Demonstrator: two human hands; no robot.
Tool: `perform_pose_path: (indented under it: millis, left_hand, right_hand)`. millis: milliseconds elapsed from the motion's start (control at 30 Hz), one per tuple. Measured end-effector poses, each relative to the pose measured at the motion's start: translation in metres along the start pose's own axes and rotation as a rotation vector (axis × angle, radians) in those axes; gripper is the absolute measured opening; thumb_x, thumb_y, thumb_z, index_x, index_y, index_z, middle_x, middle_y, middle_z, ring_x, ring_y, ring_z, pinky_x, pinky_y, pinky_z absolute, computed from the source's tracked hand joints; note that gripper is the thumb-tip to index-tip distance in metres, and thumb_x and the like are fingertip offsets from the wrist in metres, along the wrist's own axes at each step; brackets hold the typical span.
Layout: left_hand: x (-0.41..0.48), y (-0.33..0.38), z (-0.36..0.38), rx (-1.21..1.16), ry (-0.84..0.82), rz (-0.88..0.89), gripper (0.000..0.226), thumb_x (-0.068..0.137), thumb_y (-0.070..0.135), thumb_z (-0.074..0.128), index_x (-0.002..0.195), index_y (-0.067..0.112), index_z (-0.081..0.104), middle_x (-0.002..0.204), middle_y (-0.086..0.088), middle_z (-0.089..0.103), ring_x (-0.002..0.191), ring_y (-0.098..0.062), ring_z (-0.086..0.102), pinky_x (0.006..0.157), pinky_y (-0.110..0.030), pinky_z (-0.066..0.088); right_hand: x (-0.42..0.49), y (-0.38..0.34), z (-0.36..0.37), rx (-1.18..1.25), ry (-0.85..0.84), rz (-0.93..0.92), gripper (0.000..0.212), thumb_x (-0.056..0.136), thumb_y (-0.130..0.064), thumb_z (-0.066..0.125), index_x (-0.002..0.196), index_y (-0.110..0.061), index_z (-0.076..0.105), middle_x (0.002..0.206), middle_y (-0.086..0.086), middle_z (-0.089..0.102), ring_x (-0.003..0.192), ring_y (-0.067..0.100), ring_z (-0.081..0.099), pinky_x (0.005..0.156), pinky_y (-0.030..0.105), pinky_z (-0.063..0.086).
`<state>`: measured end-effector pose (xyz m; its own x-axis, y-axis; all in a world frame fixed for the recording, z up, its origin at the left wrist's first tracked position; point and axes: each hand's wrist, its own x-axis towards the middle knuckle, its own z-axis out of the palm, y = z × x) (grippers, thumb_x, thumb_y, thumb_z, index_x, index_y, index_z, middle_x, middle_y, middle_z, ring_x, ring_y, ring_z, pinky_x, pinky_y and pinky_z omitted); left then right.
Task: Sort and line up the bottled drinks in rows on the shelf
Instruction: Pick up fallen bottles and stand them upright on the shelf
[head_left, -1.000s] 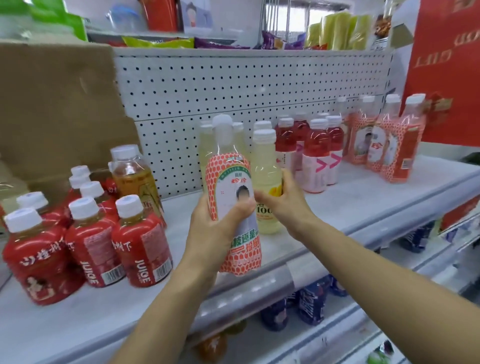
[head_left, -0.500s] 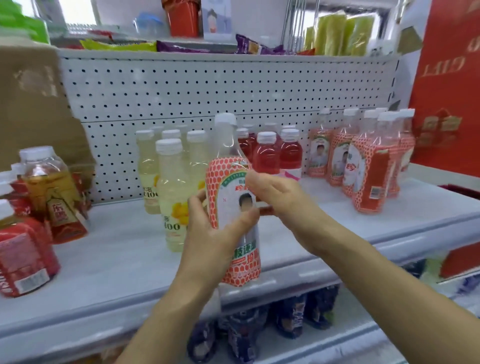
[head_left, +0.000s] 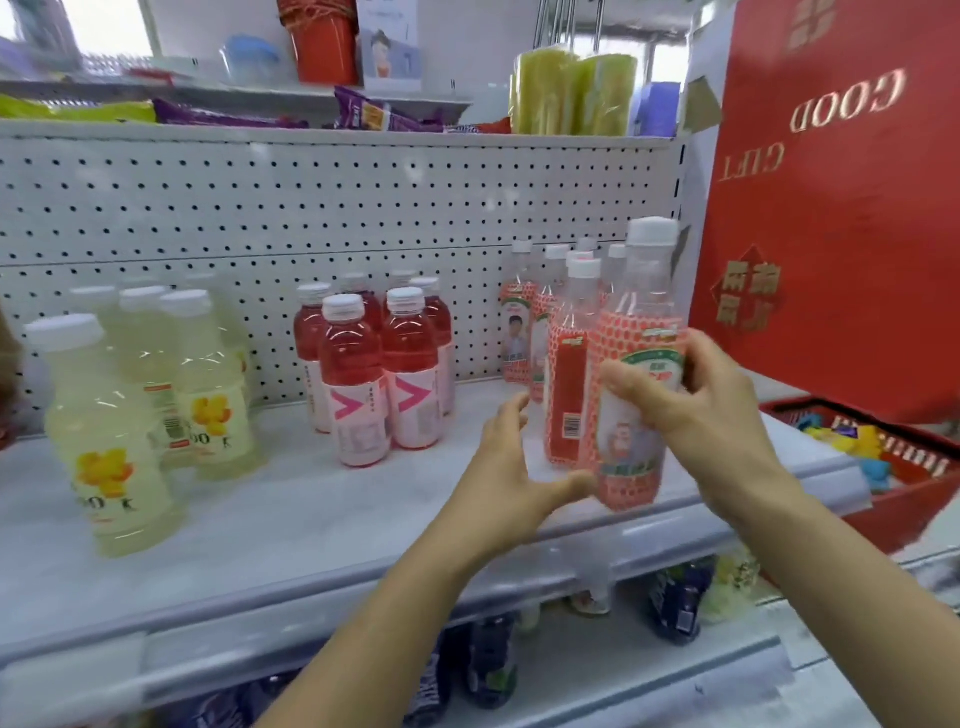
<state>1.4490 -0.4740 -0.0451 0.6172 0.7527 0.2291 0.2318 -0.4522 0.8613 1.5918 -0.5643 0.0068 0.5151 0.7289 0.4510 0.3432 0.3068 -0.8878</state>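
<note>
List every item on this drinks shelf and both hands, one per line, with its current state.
Held bottle: capped, upright, gripped at the shelf's front edge.
Right hand: closed around held bottle.
Left hand: open, thumb at the bottle's base.
Patterned bottles: capped, upright, grouped behind it.
Pink bottles: capped, upright, in rows.
Yellow bottles: capped, upright, loosely grouped.
Shelf: partly bare at front.

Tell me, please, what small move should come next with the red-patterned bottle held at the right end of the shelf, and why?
Probably set it down upright at the front of its row. The right hand grips the red-patterned bottle near the shelf edge, directly in front of the matching bottles; the left hand is open at its base, seemingly steadying it.
</note>
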Motion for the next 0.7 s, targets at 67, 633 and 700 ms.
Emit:
perform_pose_path:
  millis: [67, 633, 700]
  left_hand:
    - [0.026, -0.003, 0.013, 0.018, 0.017, -0.012, 0.100, 0.082, 0.041, 0.078, 0.155, 0.031, 0.011, 0.154, 0.012, 0.027, 0.142, -0.012, 0.029, 0.117, -0.035, 0.026]
    - [0.071, -0.008, 0.053, 0.271, 0.191, 0.035, 0.092, 0.090, 0.031, 0.070, 0.156, 0.028, 0.007, 0.153, -0.007, 0.034, 0.140, -0.027, 0.038, 0.114, -0.046, 0.037]
    - [0.049, -0.008, 0.037, 0.309, 0.180, 0.047, 0.090, 0.092, 0.035, 0.068, 0.158, 0.024, 0.008, 0.158, -0.004, 0.027, 0.145, -0.022, 0.028, 0.118, -0.039, 0.028]
  right_hand:
    - [0.016, 0.017, -0.017, 0.011, 0.103, 0.013, 0.048, 0.069, -0.036, 0.081, 0.109, -0.023, 0.057, 0.098, -0.007, 0.072, 0.086, 0.005, 0.071, 0.077, 0.035, 0.058]
    - [0.065, 0.084, -0.013, -0.245, 0.221, 0.042, 0.079, 0.087, -0.017, 0.071, 0.149, -0.026, 0.022, 0.145, 0.005, 0.032, 0.134, 0.025, 0.039, 0.109, 0.052, 0.041]
    - [0.053, 0.075, -0.002, -0.311, 0.272, -0.051, 0.079, 0.090, -0.015, 0.066, 0.152, -0.020, 0.018, 0.152, 0.005, 0.024, 0.141, 0.023, 0.024, 0.117, 0.044, 0.028]
